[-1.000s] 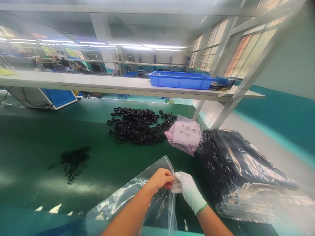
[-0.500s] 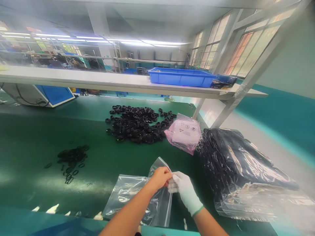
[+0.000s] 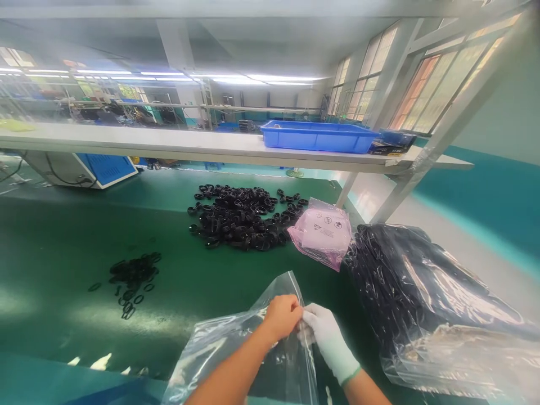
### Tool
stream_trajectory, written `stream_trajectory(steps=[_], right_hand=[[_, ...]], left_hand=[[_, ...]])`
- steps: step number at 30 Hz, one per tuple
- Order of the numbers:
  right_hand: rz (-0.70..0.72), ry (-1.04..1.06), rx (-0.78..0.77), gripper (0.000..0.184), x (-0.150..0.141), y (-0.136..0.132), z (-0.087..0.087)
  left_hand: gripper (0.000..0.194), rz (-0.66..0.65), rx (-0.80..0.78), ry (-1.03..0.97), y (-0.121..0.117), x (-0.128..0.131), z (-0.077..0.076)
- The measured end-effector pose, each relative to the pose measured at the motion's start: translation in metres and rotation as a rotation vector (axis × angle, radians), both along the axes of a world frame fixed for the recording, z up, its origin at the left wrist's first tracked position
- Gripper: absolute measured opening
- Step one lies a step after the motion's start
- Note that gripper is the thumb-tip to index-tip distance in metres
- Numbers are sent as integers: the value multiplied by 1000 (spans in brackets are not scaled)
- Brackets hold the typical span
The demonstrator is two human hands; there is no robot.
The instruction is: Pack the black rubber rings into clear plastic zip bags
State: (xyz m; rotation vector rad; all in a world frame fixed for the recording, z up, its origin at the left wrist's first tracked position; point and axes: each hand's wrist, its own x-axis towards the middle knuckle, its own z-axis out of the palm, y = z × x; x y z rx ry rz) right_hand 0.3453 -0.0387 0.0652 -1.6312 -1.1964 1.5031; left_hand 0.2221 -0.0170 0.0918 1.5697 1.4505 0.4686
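Observation:
A clear plastic bag (image 3: 219, 343) spreads over the front of the green table, with part of it raised. My bare left hand (image 3: 283, 318) pinches its upper right edge. Right beside it, my right hand (image 3: 323, 332), in a white glove with a green cuff, grips the same edge; the two hands meet at the fingertips. Both hands are closed on the bag. Beyond them lies a large pile of black ring-shaped parts (image 3: 244, 216). A pink plastic bag with a white printed label (image 3: 324, 230) rests to the right of that pile.
At the right, a big clear bag full of black items (image 3: 405, 281) takes up the table's edge. Small black rings (image 3: 133, 273) lie at the left. A blue tray (image 3: 318, 138) stands on the white shelf (image 3: 169, 140), and a grey-and-blue machine (image 3: 95, 169) is beneath it.
The clear bag has been lifted and spread wider between my hands. The whole view has shifted slightly, so the table's things appear a little further right and lower.

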Motion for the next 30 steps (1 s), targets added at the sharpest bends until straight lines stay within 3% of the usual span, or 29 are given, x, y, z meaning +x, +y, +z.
stream_trajectory(steps=[3,6,9,12,16,19,21,22,25,27,30], right_hand=[[-22,-441,156,16,2,0,-3],[11,-812,216,19,13,4,-4],[28,-883,168,18,32,11,-4],[27,-937,125,18,50,19,0],[7,-941,159,19,59,20,24],[-60,-775,450,25,45,13,53],[-22,-432,549,25,30,10,68],[35,-219,498,24,22,9,73],[224,294,148,25,6,11,73],[161,340,90,28,1,11,69],[-54,186,278,30,-2,6,67]], left_hand=[[13,33,92,60,-8,4,4],[17,-16,76,-51,-12,3,11],[20,-15,86,-113,-6,-12,25],[20,50,205,27,7,-35,46],[20,3,244,165,25,-56,73],[20,-31,204,184,32,-54,80],[20,-45,177,140,34,-46,79],[19,-44,166,112,34,-41,78],[20,30,160,112,35,-27,79],[20,113,184,189,38,-23,84],[19,163,191,247,42,-25,89]])
